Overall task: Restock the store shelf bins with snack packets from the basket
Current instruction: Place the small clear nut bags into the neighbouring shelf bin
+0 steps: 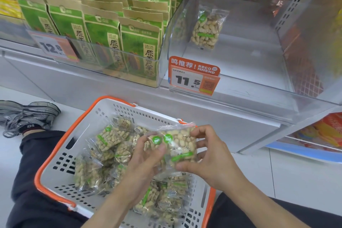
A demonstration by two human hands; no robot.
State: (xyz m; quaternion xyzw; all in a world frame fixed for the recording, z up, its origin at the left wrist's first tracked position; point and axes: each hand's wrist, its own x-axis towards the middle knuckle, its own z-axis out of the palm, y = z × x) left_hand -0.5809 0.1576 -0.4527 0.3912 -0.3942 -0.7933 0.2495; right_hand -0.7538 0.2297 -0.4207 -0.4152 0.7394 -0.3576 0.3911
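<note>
Peanut packet [180, 146] held above the basket [61, 155] w/ both hands — left hand [148, 155] pinching its left edge, right hand [209, 153] curled round the right side. Likely light, crinkly, slick film; grip the sealed edges, not the nuts. Target bin [240, 87] up right — one packet [206, 27] inside.

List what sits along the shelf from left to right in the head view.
Yellow packets → green-and-kraft bags → 12.8 price tag → 11.5 price tag → clear bin holding one peanut packet → red-netted goods.
</note>
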